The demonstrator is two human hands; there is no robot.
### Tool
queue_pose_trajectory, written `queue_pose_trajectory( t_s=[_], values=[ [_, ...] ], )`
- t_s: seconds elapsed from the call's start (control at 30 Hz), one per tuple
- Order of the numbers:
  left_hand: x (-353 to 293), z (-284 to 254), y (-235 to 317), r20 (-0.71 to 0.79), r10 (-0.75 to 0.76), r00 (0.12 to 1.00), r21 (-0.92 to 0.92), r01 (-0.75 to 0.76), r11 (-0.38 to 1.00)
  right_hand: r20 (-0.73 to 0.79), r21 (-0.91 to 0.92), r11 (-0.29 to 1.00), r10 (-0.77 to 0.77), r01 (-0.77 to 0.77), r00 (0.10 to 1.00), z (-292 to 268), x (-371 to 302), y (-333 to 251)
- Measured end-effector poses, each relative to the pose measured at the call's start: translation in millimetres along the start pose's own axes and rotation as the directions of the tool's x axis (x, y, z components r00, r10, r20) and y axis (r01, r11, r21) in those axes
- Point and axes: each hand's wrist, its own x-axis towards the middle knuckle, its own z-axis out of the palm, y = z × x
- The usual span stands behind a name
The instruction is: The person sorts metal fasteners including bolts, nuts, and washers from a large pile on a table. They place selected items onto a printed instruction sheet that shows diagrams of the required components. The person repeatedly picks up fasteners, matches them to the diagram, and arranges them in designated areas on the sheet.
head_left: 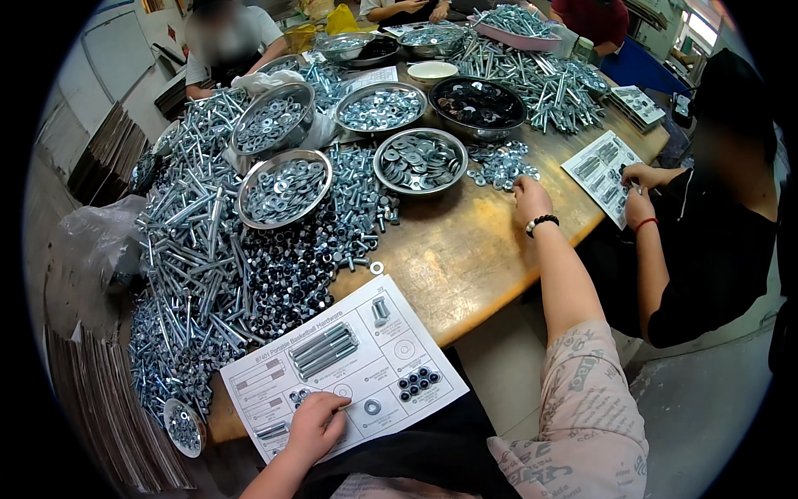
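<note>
My left hand [314,426] rests on the lower part of a white printed parts sheet [370,366], thumb and index finger apart, nothing visible between them. On the sheet lie several long bolts [327,351], a short bolt pair [381,311], several dark-centred nuts [419,383] and a washer stack [372,407]. Small pieces [299,397] lie just above that hand. My right hand [533,200], with a beaded bracelet, reaches across the table to the edge of a loose washer pile [501,165]. Its fingertips are pressed together at the washers; what they hold is hidden.
Metal bowls of washers [421,161] and a bowl of black pieces [477,106] stand beyond the sheet. Heaped bolts [191,224] and nuts [287,270] cover the left side. A co-worker [706,208] handles pieces over another sheet [600,170] at right. Others sit at the far side.
</note>
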Motion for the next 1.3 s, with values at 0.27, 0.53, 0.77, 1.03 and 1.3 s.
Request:
queue_pose_trajectory(
  t_s=[0.27,0.53,0.77,1.03,1.3],
  values=[
    [4,2,-1,-0.001,-0.036,0.999,0.007,0.036,0.999,-0.075,-0.187,0.982,-0.001,-0.013,0.997,-8,33,-21],
    [9,0,2,-0.005,-0.061,0.998,0.020,0.061,0.998,0.067,-0.412,0.909,-0.041,0.065,0.997,4,55,-38],
    [12,-3,-1,-0.004,-0.079,0.997,0.041,0.079,0.996,0.010,-0.490,0.870,-0.068,0.064,0.998,26,67,-35],
    [9,-4,-2,-0.023,-0.108,0.994,0.009,0.109,0.994,0.120,-0.526,0.849,0.023,0.044,0.992,34,60,-48],
    [8,-5,-4,-0.041,-0.088,0.995,0.014,0.089,0.996,-0.051,0.073,0.992,0.105,-0.101,0.993,24,48,-31]
  ],
)
